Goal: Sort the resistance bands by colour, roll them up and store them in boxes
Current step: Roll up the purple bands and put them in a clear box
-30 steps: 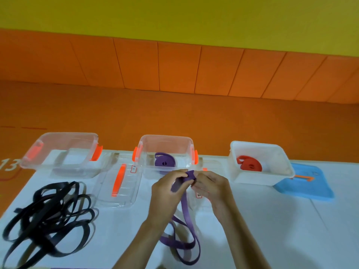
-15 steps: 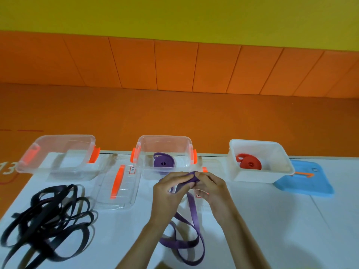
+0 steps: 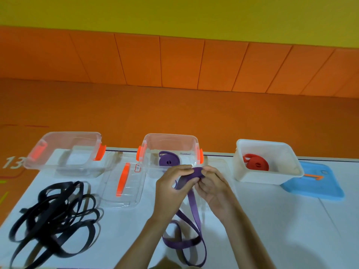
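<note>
Table [image 3: 281, 230] holds three boxes [image 3: 64, 136] [image 3: 171, 136] [image 3: 268, 179]; two hands [image 3: 169, 188] [image 3: 213, 188] pinch one purple band [image 3: 193, 202].

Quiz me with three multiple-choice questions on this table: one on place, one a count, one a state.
1. Where is the rolled red resistance band? A) in the white plastic box B) on a chair C) in a hand
2. How many boxes hold a rolled band? A) one B) two C) three
3. The loose purple flat band is: A) pinched by both hands B) lying untouched C) fully rolled
Answers: 1 A, its white walls surround it. 2 B, the middle clear plastic box holds a purple roll, the white one the red. 3 A, the left hand and right hand grip its top.
</note>
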`<state>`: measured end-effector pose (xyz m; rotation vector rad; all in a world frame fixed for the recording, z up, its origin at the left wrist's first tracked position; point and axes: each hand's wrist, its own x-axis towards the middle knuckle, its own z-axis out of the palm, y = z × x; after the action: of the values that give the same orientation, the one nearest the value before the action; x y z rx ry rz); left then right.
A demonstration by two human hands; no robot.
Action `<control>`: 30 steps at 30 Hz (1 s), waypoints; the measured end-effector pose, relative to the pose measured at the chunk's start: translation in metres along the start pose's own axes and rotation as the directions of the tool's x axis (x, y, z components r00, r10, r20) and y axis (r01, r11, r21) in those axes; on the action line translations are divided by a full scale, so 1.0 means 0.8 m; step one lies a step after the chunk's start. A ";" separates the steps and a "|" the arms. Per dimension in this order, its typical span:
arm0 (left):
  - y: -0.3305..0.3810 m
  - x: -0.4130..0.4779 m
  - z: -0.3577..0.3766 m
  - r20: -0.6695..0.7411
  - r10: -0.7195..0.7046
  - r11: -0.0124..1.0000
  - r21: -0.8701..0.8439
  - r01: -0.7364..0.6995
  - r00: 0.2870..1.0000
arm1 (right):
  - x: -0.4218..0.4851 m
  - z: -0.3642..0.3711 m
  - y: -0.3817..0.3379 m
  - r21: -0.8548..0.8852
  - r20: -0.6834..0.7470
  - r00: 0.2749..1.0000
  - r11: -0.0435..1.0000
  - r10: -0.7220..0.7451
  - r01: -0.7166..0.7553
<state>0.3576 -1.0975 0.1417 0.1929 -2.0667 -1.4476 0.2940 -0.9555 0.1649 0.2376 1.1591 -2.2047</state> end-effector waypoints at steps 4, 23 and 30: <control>0.000 -0.001 -0.005 -0.004 -0.045 0.991 -0.123 0.044 0.999 | 0.001 -0.001 0.016 0.093 0.057 0.991 0.988 0.120 -0.125; 0.011 0.018 -0.030 0.214 -0.091 0.993 -0.057 0.105 0.973 | 0.000 0.006 0.001 -0.319 0.209 0.962 0.918 -0.176 0.237; 0.019 0.031 -0.040 0.339 -0.076 0.994 0.096 0.046 0.938 | -0.006 -0.004 -0.012 -0.729 0.286 0.934 0.583 -0.216 0.358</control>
<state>0.3579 -1.1281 0.1720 0.0403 -2.4253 -1.5159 0.2917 -0.9468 0.1713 -0.5408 2.0342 -1.6939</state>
